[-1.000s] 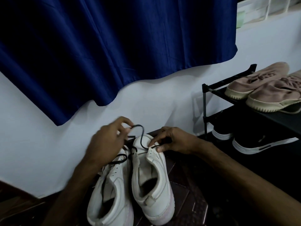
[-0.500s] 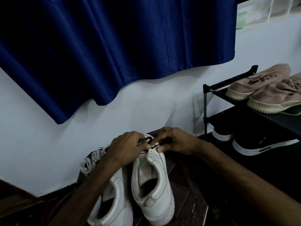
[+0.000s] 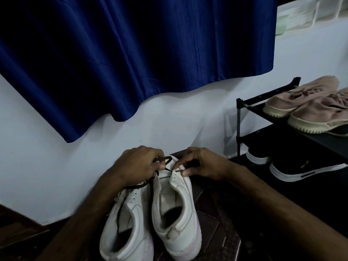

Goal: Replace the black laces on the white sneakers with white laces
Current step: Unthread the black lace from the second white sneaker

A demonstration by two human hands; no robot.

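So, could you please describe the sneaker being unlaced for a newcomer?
Under the blue curtain stand two white sneakers. It is the right sneaker, nearer the shoe rack. Only it has the left hand and right hand pinching black lace at its front.

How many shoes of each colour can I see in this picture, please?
White leather sneakers: 2
Dusty-pink knit shoes with cream soles: 2
Black shoes with white soles: 2
Total: 6 shoes
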